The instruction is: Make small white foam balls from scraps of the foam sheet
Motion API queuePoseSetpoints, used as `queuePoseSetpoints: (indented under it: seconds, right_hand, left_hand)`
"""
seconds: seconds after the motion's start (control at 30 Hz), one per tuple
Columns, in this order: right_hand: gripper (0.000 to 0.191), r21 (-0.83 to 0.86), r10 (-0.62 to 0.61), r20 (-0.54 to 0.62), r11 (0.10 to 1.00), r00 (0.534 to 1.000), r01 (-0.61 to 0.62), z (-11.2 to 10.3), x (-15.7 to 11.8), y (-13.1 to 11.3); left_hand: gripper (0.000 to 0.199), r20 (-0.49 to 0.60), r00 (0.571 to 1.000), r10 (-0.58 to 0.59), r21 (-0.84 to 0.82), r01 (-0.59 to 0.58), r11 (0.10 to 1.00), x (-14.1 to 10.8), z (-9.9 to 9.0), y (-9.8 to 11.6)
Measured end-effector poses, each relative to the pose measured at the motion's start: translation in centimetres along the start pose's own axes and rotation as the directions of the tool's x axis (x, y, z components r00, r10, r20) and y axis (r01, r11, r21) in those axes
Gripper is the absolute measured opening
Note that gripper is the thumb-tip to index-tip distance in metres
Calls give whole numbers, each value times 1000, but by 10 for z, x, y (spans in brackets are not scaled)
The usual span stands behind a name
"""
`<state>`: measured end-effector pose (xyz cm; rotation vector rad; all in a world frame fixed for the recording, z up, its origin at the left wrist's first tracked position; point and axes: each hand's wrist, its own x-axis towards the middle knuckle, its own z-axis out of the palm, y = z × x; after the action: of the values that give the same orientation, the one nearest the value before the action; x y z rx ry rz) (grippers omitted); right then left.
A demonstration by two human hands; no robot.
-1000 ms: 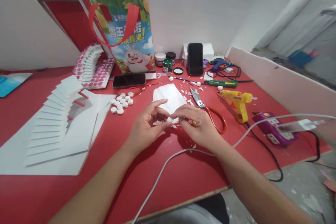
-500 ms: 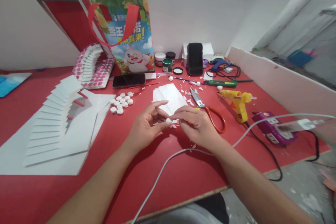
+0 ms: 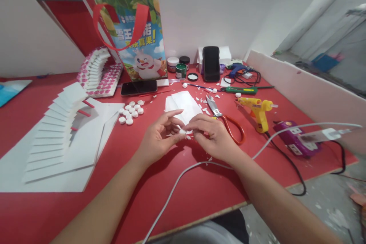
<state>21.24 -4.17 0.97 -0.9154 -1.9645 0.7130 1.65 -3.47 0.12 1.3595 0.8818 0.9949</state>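
Strips of white board [image 3: 47, 137] are arranged like a curved stair at the far left, on larger white sheets [image 3: 11, 175]. To the right of them, small white rounded pieces [image 3: 129, 121] are gathered on the red table [image 3: 171, 217]. Near the middle, one small white piece [image 3: 182, 131] is pinched between the thumb and fingers of the left hand [image 3: 160, 135], just in front of the white paper [image 3: 183, 101]. By the right hand [image 3: 215, 133], the fingers are bent and brought close to this piece; whether its edge is also pinched there cannot be told. The work seems to be a fine one, done by fingertips, so the piece should be held lightly but steadily, turned little by little, and pressed evenly, because a soft edge may be dented. White scraps [image 3: 204, 110] should be kept away from it. Farther right, scissors [image 3: 217, 113] are laid beside the right hand, and a yellow glue gun [image 3: 261, 116] is placed beyond, its hot tip best avoided.
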Motion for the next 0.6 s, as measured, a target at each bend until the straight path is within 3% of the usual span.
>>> queuePoseSetpoints:
  seconds: [0.17, 0.3, 0.4, 0.5, 0.6]
  right_hand:
    - [33, 40, 20, -37, 999, 999, -19, -3, 1, -3]
    - [23, 155, 256, -127, 959, 958, -236, -4, 2, -1]
    - [31, 274, 394, -93, 893, 914, -357, 1, 3, 2]
    - [26, 313, 426, -73, 868, 902, -385, 8, 3, 3]
    - [22, 331, 439, -125, 864, 890, -380, 10, 4, 2]
  left_hand:
    - [60, 38, 996, -80, -164, 86, 983, 1, -3, -1]
    - [58, 149, 968, -201, -379, 243, 893, 1, -3, 0]
    - [57, 244, 939, -244, -463, 333, 821, 1, 1, 4]
    - [53, 344, 905, -251, -496, 402, 770, 0, 5, 7]
    - [45, 398, 882, -252, -507, 440, 741, -1, 7, 7]
